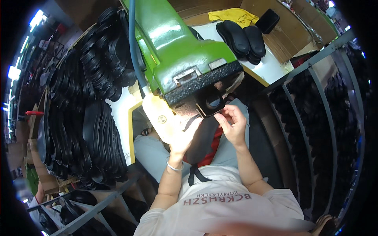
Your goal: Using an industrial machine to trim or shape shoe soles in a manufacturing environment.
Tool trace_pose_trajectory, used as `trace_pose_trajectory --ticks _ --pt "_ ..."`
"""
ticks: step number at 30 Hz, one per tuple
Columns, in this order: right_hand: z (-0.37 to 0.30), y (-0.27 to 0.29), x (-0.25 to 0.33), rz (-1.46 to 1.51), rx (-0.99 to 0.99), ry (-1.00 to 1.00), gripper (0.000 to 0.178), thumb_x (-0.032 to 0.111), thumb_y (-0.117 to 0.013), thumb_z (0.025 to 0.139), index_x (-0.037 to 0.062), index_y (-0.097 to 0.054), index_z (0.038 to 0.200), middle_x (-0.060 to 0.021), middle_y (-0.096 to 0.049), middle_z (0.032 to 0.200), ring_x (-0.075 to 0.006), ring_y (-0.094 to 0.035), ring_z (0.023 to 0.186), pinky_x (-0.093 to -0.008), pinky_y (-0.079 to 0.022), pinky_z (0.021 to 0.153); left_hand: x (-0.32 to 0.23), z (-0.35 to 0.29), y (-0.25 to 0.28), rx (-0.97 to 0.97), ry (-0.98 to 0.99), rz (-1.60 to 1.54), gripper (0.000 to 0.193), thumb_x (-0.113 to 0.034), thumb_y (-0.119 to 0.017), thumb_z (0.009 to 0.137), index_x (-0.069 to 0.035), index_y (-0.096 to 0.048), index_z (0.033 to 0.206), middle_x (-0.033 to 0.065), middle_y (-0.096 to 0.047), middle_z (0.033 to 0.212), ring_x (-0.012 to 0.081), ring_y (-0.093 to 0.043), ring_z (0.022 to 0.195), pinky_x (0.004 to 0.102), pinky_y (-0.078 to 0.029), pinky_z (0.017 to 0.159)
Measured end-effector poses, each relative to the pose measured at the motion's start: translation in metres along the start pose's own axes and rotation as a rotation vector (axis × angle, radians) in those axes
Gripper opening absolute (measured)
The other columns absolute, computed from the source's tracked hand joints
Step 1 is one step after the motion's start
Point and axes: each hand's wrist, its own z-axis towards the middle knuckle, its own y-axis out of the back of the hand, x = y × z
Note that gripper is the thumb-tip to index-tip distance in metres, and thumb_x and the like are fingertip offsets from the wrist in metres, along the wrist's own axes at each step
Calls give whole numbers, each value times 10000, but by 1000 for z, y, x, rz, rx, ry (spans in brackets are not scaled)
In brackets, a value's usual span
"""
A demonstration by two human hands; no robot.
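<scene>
A long black shoe sole (202, 138) is held below the head of a green machine (179, 51), its far end up at the machine's dark working part (213, 103). My left hand (182, 137) grips the sole's left side, thumb along it; its other fingers are largely hidden and washed out by the lamp's glare. On the right, my right hand (234, 125) pinches the sole's far end between thumb and curled fingers, close to the working part. The exact contact between sole and machine is hidden.
Stacks of black soles (100, 137) rise at the left. More soles (233, 38) and a yellow cloth (234, 16) lie at the far right, beside a cardboard box (285, 39). A metal rack (305, 100) full of dark pieces stands right. A blue hose (133, 43) runs down the machine.
</scene>
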Motion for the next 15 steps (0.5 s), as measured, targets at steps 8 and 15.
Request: trace_pose_trajectory --ticks 8,15 --pt "-4 -29 -1 80 96 1 203 39 -727 763 0 -553 861 -30 -610 710 -34 -558 586 -183 -440 500 66 -5 43 -197 -257 -89 129 20 -697 752 -15 -581 794 -38 -516 686 42 -441 586 182 -350 537" --pt "-15 -25 -18 0 291 -32 245 43 -737 742 -9 -584 926 -76 -657 808 -99 -627 672 -226 -505 588 35 -14 53 -31 -620 385 191 52 -727 714 38 -599 855 62 -597 750 117 -556 653 225 -458 593"
